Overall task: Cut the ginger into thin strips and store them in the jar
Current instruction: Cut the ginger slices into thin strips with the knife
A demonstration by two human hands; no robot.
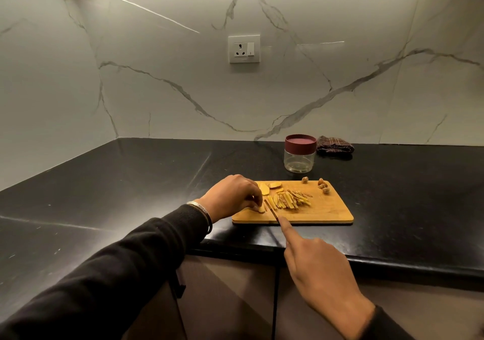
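- The cutting board (324, 212) lies on the black counter (131, 182), near its front edge; every place below is given relative to this board.
- At the board's left end, the left hand (233, 195) reaches in from a dark sleeve with a bracelet (201, 206) at the wrist. Its curled fingertips (255, 205) pinch and press down a piece of ginger (260, 209) on the board's front-left part.
- Just right of that piece, the knife (271, 210) blade stands on the board, running toward the front edge.
- Uncut ginger slices (269, 186) lie at the board's back-left part.
- A heap of ginger strips (290, 200) sits on the middle of the board, just right of the blade.
- The right hand (317, 263) is in front of the board, off the counter's edge. Its forefinger stretches straight along the knife's back, the other fingers curl under round the handle, which is hidden.
- Small brown trimmings (323, 185) lie at the board's back-right corner.
- Behind the board stands the clear jar (300, 160), its dark red lid (300, 143) on.
- A folded checked cloth (335, 144) lies behind the board, just right of the jar, by the marble wall.
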